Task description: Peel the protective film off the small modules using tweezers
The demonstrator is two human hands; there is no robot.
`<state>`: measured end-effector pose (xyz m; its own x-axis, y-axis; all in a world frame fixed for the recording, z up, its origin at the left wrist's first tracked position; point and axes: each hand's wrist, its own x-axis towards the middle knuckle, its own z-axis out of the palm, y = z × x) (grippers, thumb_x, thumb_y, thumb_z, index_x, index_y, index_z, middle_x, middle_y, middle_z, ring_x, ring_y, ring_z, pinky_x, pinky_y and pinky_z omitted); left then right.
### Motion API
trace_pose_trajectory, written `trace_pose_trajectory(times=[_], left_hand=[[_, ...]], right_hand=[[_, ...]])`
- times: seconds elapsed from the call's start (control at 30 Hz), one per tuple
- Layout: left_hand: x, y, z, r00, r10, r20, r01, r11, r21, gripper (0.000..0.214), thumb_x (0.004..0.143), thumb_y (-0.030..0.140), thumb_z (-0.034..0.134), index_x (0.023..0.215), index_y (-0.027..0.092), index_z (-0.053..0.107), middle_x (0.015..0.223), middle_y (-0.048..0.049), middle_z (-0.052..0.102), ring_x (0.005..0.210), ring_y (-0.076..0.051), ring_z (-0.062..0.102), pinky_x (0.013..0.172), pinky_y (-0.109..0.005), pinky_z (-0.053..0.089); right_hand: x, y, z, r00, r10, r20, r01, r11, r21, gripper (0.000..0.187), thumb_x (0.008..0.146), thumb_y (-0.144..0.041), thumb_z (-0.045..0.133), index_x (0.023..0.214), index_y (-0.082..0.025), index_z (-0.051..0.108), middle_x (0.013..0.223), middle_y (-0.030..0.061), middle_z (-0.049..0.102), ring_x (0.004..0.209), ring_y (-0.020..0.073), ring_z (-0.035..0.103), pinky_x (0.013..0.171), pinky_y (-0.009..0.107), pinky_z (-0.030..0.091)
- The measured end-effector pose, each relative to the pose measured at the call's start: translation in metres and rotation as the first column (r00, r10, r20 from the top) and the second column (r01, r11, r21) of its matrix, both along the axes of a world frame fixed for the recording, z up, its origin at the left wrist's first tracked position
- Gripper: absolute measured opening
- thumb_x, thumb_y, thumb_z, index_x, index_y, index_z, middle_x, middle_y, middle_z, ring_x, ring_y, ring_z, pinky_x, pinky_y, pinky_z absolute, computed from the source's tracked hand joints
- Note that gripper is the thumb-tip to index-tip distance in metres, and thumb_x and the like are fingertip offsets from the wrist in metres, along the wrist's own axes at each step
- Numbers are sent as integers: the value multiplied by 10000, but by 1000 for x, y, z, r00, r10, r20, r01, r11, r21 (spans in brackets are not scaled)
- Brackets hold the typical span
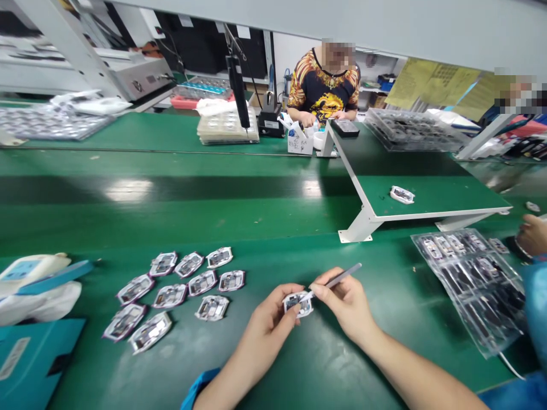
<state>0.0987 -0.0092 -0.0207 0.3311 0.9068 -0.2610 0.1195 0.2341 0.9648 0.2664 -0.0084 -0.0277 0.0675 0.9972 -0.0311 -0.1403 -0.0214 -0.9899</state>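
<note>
My left hand (pixel 267 324) pinches a small white part with a dark circuit face (pixel 298 303), held just above the green table (pixel 256 228). My right hand (pixel 348 302) grips metal tweezers (pixel 337 278), and their tip touches the top of that part. Several similar parts (pixel 179 287) lie spread in loose rows to the left of my hands.
A clear plastic tray of parts (pixel 474 282) lies at the right, near another person's hand (pixel 532 234). A raised green shelf (pixel 427 182) carries one part (pixel 402 195). A person sits behind it. A blue box (pixel 29 359) and a white device (pixel 29 267) are at the left.
</note>
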Motion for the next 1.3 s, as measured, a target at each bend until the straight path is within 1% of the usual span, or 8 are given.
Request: trace_pose_trajectory(times=[0.23, 0.43, 0.57, 0.8, 1.0, 1.17, 1.23, 1.3], left_hand=[[0, -1, 0, 1000, 11, 9, -11, 1000, -15, 264, 789, 330, 606, 1007, 183, 627, 793, -19, 625, 663, -168, 556, 634, -270, 448], [1, -1, 2, 999, 28, 19, -28, 999, -19, 257, 794, 316, 616, 1016, 188, 629, 757, -13, 639, 630, -160, 544, 596, -259, 438], [2, -1, 4, 999, 36, 23, -35, 999, -29, 266, 785, 335, 626, 1006, 187, 633, 741, -9, 634, 629, -163, 544, 589, -259, 433], [1, -1, 5, 998, 44, 39, -42, 998, -49, 285, 781, 347, 634, 1015, 186, 630, 740, -11, 633, 628, -163, 542, 584, -259, 426], [1, -1, 1, 996, 67, 53, -64, 997, -47, 282, 767, 351, 658, 998, 190, 640, 723, -3, 626, 631, -164, 548, 602, -261, 437], [2, -1, -5, 986, 112, 124, -101, 991, -93, 336, 740, 411, 706, 986, 188, 651, 770, -11, 645, 630, -151, 542, 604, -258, 454], [2, -1, -5, 981, 142, 130, -127, 985, -117, 367, 737, 447, 712, 989, 185, 659, 799, -17, 648, 645, -152, 544, 609, -260, 463], [3, -1, -6, 979, 165, 120, -150, 980, -130, 401, 729, 481, 719, 987, 179, 664, 780, -11, 638, 630, -147, 535, 595, -257, 459]], right_hand=[[0, 0, 0, 1000, -25, -7, 25, 1000, 3, 152, 736, -316, 768, 737, -198, 671, 696, 11, 685, 663, 167, 625, 643, 282, 497], [0, 0, -1, 1000, -23, -2, 23, 1000, 9, 159, 739, -330, 766, 746, -201, 673, 716, 22, 701, 687, 179, 641, 663, 296, 506], [1, 0, -1, 1000, -14, -11, 14, 1000, 13, 145, 750, -314, 763, 754, -202, 672, 724, 19, 704, 694, 174, 646, 671, 292, 504], [0, -1, 0, 1000, -23, -7, 23, 1000, 19, 171, 749, -344, 769, 750, -200, 674, 719, 21, 705, 692, 178, 653, 669, 294, 512], [0, -1, 0, 1000, -8, -15, 9, 998, 63, 151, 765, -326, 761, 751, -208, 669, 723, 21, 716, 687, 181, 667, 663, 292, 522], [-1, -2, -1, 1000, 5, 18, -7, 996, 88, 114, 784, -300, 746, 753, -216, 675, 731, 23, 720, 699, 187, 671, 672, 288, 522], [-1, -3, -2, 999, 4, 32, -7, 995, 96, 96, 792, -288, 738, 758, -218, 682, 733, 22, 719, 702, 184, 668, 673, 282, 519], [-2, -3, -3, 999, -3, 43, -1, 994, 106, 83, 794, -276, 733, 760, -216, 688, 737, 23, 718, 709, 185, 668, 676, 279, 518]])
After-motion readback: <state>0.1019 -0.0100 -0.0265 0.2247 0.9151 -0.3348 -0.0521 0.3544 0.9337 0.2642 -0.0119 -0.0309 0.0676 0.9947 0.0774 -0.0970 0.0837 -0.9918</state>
